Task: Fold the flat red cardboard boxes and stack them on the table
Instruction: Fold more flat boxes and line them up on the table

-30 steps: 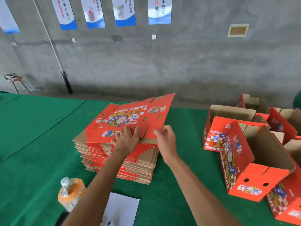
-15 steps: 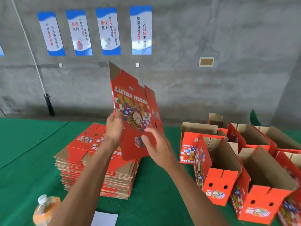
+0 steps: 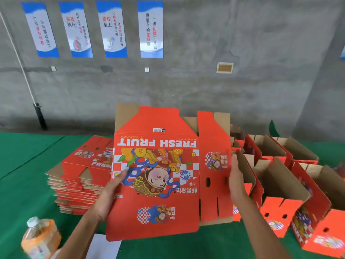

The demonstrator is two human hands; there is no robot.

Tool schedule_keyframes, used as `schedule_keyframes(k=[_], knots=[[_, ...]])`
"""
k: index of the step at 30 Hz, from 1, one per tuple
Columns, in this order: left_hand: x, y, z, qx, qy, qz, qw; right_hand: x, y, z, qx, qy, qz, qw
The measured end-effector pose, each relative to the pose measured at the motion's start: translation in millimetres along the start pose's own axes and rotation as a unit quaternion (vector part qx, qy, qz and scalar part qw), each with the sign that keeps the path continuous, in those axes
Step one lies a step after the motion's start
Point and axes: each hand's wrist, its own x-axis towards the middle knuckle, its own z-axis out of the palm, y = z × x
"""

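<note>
I hold one flat red box (image 3: 158,165) upright in front of me, its "FRESH FRUIT" print upside down and facing me. My left hand (image 3: 110,195) grips its left edge, thumb on the printed face. My right hand (image 3: 236,176) presses flat against its right edge, beside the narrow side panel. Behind and to the left, a stack of flat red boxes (image 3: 80,180) rests on the green table (image 3: 24,184). Several folded boxes (image 3: 280,186) stand open-topped on the right.
An orange drink bottle (image 3: 40,238) stands at the near left, next to a white sheet of paper (image 3: 101,247). A grey concrete wall with several hanging posters (image 3: 150,28) rises behind the table. A dark pole (image 3: 40,116) leans against the wall at left.
The top flat box was lifted off the stack, raised upright and turned so that its full printed face is toward me. My hands shifted to its left and right edges.
</note>
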Motion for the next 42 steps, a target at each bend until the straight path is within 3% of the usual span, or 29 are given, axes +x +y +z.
schedule_keyframes(k=[4,6,9,13,16,19,21,25,27,32,36,39,42], knots=[[4.8,-57.1,14.2,0.098,-0.026,0.02,0.995,-43.4,6.1,-20.8,0.065,-0.133,-0.005,0.989],[2.0,-84.1,41.3,0.125,-0.029,0.034,0.991,-67.6,19.8,-28.8,0.054,-0.134,-0.016,0.989],[-2.5,-120.0,60.5,0.032,0.048,0.018,0.998,-73.3,40.6,-41.1,-0.036,-0.175,-0.071,0.981],[-15.7,-164.5,56.8,0.028,0.122,0.01,0.992,-64.6,50.4,-51.6,-0.17,-0.152,-0.008,0.974],[-28.0,-186.1,58.1,0.057,0.116,0.002,0.992,-56.6,73.4,-71.2,-0.149,-0.162,0.055,0.974],[-29.3,-188.9,68.0,0.099,0.072,0.013,0.992,-57.7,80.5,-86.7,-0.004,-0.205,0.073,0.976],[-27.8,-178.6,77.5,0.104,0.066,0.041,0.991,-57.6,75.8,-89.8,0.028,-0.199,0.073,0.977],[-19.1,-142.1,91.8,0.141,0.064,0.167,0.974,-54.0,69.2,-89.9,-0.025,-0.162,0.099,0.982],[-6.7,-123.2,92.9,0.172,0.041,0.191,0.966,-51.4,64.0,-93.2,-0.051,-0.161,0.109,0.98],[31.8,-89.2,70.5,0.251,-0.029,0.164,0.954,-34.6,24.4,-114.4,-0.128,-0.29,0.178,0.932],[65.3,-72.7,72.3,0.27,0.018,0.111,0.956,-20.8,-3.0,-120.1,-0.249,-0.342,0.147,0.894],[79.1,-74.0,76.5,0.213,0.111,0.081,0.967,-18.8,-0.2,-119.5,-0.182,-0.357,0.129,0.907],[87.0,-76.3,79.5,0.117,0.173,0.009,0.978,-24.8,16.6,-115.2,-0.213,-0.418,0.168,0.867]])
